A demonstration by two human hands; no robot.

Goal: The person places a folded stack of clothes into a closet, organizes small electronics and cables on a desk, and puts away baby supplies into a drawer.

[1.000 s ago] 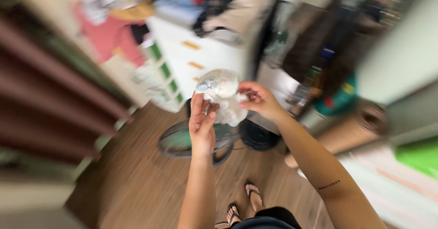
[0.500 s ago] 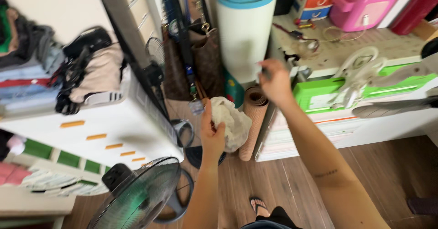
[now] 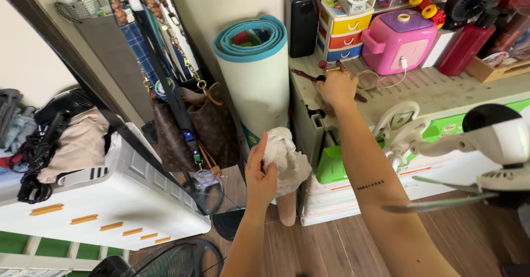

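A crumpled white cloth (image 3: 284, 161) is held bunched in the left hand (image 3: 260, 176), whose grip is clamped around its lower part, raised in front of the body and just beside the upright rolled mat (image 3: 255, 72) with the teal edge. The right hand (image 3: 337, 89) is stretched out over the pale slatted shelf (image 3: 441, 92), the fingers curled down onto small items there — a red-handled tool (image 3: 306, 76) lies just beside it, touching or nearly so. Whether that grip has actually closed on anything cannot be told; the fingertips are hidden under the hand.

The step in hand appears to be the fetching of something small from the shelf top while the cloth is kept ready in the other hand. For the next move, a sure pinch on the chosen item would be called for, and a lift clear of the tangled cord (image 3: 381, 78) and the pink toy box (image 3: 400, 42) close by — the shelf is crowded, so neighbouring things could easily be dragged along. The cloth needs only to be kept gathered so that no loose end catches on the brown handbags (image 3: 193, 128) hanging to the left.
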